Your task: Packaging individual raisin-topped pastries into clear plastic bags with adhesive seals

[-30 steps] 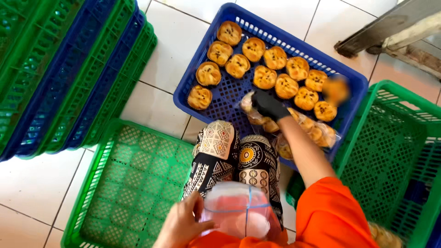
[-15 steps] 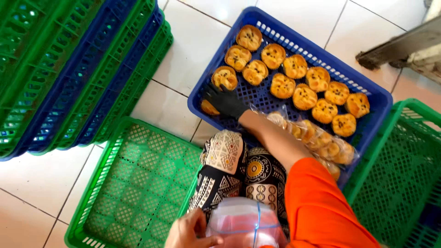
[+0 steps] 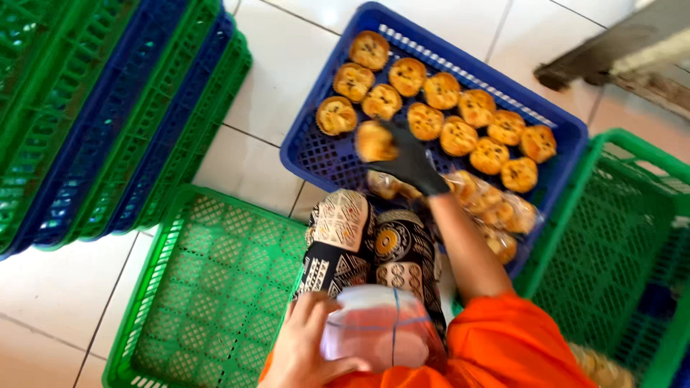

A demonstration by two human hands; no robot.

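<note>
We're mid-pick: our gloved right hand (image 3: 408, 159) grips a round pastry (image 3: 376, 141) just above the blue crate (image 3: 310, 151); our left hand (image 3: 305, 348) wraps a clear plastic bag (image 3: 381, 332) at the lap. Next, prob. pastry to bag mouth, w/ care. Pastry's round, no clear long axis; it looks tilted, top toward the left.

A clear plastic bag (image 3: 384, 334) sits in the lap; clear bagged buns (image 3: 489, 208) lie in the blue crate (image 3: 309, 154).
</note>
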